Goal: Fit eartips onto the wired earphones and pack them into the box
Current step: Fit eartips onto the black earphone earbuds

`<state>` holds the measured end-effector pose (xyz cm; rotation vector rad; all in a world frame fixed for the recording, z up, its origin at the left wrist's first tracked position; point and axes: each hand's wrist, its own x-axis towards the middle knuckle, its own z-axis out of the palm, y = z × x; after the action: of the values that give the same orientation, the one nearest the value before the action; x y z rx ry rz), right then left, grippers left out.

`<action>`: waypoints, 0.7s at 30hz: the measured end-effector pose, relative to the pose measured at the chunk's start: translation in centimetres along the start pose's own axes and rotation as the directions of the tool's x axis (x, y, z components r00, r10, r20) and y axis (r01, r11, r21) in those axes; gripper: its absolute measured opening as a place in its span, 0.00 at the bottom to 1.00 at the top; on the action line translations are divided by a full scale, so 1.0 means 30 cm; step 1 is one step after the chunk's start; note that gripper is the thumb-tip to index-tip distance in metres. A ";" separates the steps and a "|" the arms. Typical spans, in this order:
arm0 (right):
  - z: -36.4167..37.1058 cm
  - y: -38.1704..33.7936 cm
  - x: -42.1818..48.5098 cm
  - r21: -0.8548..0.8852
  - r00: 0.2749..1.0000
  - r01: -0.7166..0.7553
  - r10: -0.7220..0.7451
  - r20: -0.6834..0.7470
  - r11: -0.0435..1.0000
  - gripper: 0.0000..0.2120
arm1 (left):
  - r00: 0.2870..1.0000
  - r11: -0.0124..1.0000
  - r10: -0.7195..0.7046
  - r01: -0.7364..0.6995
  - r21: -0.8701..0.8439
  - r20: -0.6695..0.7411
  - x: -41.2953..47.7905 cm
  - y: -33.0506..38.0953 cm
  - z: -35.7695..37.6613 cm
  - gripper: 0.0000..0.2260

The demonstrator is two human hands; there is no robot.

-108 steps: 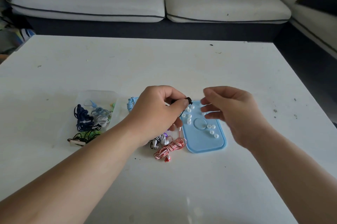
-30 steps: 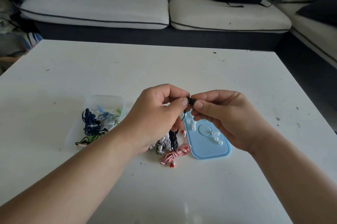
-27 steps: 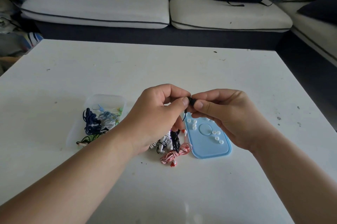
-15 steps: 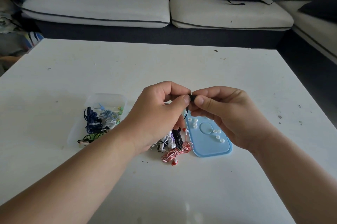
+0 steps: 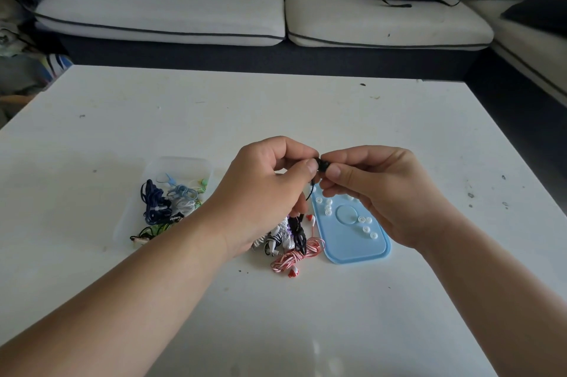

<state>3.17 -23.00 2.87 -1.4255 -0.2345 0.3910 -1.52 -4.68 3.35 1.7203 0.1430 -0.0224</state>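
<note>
Pinching a small black earbud (image 5: 322,165), left hand (image 5: 267,192) and right hand (image 5: 380,192) seem mid-fitting. Several coiled earphones (image 5: 156,205) lie in the clear plastic box (image 5: 181,160); a red-and-white striped bundle (image 5: 294,257) waits outside.

Bare forearms (image 5: 138,300), nails (image 5: 312,165) seemingly short.

Box (image 5: 181,162) left on table (image 5: 276,315), earphones (image 5: 159,201) inside, loose earphones (image 5: 294,254) between box and lid (image 5: 352,247), eartips (image 5: 365,228) on lid

Camera: on the person's head.
Faces: forward and down, over the white table (image 5: 399,137) to the sofa (image 5: 159,14) at the far side.
Nearness: close; left hand (image 5: 264,192) and right hand (image 5: 386,192) fill the near middle.
</note>
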 end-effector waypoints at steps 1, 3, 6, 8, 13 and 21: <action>0.000 0.000 0.000 0.000 1.000 -0.002 0.002 0.004 1.000 0.08 | 1.000 1.000 0.000 0.000 0.007 0.002 -0.001 0.000 -0.001 0.05; -0.002 0.000 0.001 -0.013 1.000 -0.005 0.005 0.009 1.000 0.08 | 1.000 1.000 0.001 -0.001 0.026 0.010 -0.002 0.002 -0.002 0.06; -0.010 -0.001 0.000 -0.038 1.000 -0.002 0.003 0.014 0.999 0.08 | 1.000 0.997 0.022 -0.023 0.072 0.017 -0.005 0.004 -0.001 0.05; -0.014 0.001 0.000 -0.047 1.000 -0.009 0.009 0.016 0.999 0.08 | 0.998 0.991 0.058 -0.059 0.118 0.016 -0.010 0.004 -0.001 0.05; -0.025 0.010 0.000 -0.064 0.998 -0.056 0.058 0.029 0.996 0.10 | 0.996 0.983 0.081 -0.085 0.163 0.029 -0.020 -0.001 0.009 0.04; -0.013 0.019 0.009 0.086 0.992 -0.115 0.110 0.065 0.990 0.06 | 0.997 0.987 0.072 -0.075 0.141 0.027 -0.018 -0.005 -0.001 0.06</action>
<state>3.50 -23.19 2.23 -1.3436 -0.1832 0.5312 -2.07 -4.66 3.27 1.8655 0.0626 0.0028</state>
